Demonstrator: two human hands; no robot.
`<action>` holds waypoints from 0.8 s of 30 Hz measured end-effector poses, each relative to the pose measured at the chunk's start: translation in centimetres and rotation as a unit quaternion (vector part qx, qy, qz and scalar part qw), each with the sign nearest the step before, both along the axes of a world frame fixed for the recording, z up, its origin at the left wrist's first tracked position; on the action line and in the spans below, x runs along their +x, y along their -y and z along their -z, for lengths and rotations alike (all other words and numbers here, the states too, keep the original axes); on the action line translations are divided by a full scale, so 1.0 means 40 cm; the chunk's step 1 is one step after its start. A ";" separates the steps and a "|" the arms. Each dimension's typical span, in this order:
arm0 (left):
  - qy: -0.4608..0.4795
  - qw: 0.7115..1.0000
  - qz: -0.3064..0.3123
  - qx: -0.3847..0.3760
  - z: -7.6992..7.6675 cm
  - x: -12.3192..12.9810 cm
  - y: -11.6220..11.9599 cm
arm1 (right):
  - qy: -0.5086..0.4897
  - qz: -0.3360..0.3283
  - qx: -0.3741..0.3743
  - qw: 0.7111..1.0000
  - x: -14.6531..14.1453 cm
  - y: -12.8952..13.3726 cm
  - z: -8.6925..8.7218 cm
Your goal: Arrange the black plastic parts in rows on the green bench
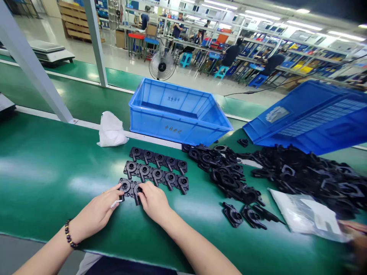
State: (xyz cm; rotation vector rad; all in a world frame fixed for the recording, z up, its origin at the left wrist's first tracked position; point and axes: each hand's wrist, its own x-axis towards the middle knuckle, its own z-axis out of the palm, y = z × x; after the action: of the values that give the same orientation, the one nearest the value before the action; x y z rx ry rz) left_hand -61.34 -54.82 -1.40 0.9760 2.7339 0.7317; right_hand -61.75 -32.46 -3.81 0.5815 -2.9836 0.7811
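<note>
My left hand (99, 210) rests its fingertips on a black plastic pump housing (125, 186), at the left end of the nearest row. Something small and white shows at its fingers, too small to name. Fingers of my right hand (155, 200) grip a second pump housing (137, 196), close beside the first and partly hidden. Beyond them lie two straight rows of the same parts, a middle row (157, 175) and a far row (159, 159), each with a round port and a short spout pointing toward me.
Loose black parts form a heap (226, 172) and a larger pile (301, 175) at right. Behind stand a blue crate (177, 128), a tilted blue crate (301, 114) and a white bag (111, 130). A clear bag (306, 215) lies by another person's blurred hand (357, 236).
</note>
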 end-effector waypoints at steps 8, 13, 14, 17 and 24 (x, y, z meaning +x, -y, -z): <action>-0.020 0.990 -0.109 0.088 -0.024 0.019 0.074 | -0.087 0.055 -0.047 0.994 0.017 -0.142 -0.050; -0.040 0.933 -0.332 0.128 -0.041 0.034 0.200 | -0.107 0.126 0.026 0.986 0.065 -0.368 -0.082; -0.045 0.918 -0.368 0.137 -0.044 0.035 0.219 | -0.105 0.140 0.040 0.984 0.077 -0.405 -0.086; -0.075 0.875 -0.438 0.191 -0.059 0.035 0.247 | -0.106 0.172 0.053 0.978 0.107 -0.473 -0.095; -0.112 0.856 -0.443 0.242 -0.085 0.029 0.229 | -0.140 0.054 -0.046 0.988 0.136 -0.422 -0.077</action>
State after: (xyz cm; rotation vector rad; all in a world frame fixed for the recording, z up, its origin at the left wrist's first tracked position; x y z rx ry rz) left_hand -60.20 -63.99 1.99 -0.2967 3.2216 1.5718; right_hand -56.32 -15.60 -0.75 0.4766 -2.6830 0.7531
